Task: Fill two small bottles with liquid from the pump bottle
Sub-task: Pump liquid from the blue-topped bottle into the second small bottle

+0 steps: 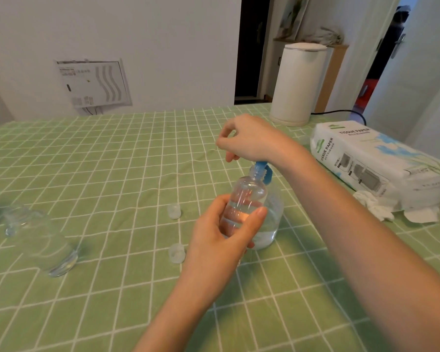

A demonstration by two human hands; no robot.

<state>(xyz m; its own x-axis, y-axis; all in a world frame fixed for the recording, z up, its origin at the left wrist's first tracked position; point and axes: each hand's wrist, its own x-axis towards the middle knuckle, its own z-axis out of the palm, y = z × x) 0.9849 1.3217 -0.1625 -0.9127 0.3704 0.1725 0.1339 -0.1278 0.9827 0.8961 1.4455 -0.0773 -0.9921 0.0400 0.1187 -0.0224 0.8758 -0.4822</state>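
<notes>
Biggest risk imo: the small bottle (pixel 247 199) drifts off the blue pump nozzle (pixel 261 165) and you squirt onto the green tablecloth (pixel 112 161), or it overfills. Your left hand (pixel 221 235) is wrapped around that bottle, held against the pump bottle (pixel 269 224). Your right hand (pixel 252 139) sits loosely curled, pressing on the pump head.

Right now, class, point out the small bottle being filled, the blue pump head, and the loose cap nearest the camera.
small bottle (pixel 248 196), head view, clear upper body.
blue pump head (pixel 261 165), head view, nozzle over the bottle's mouth.
loose cap (pixel 176 253), head view, its top.
</notes>
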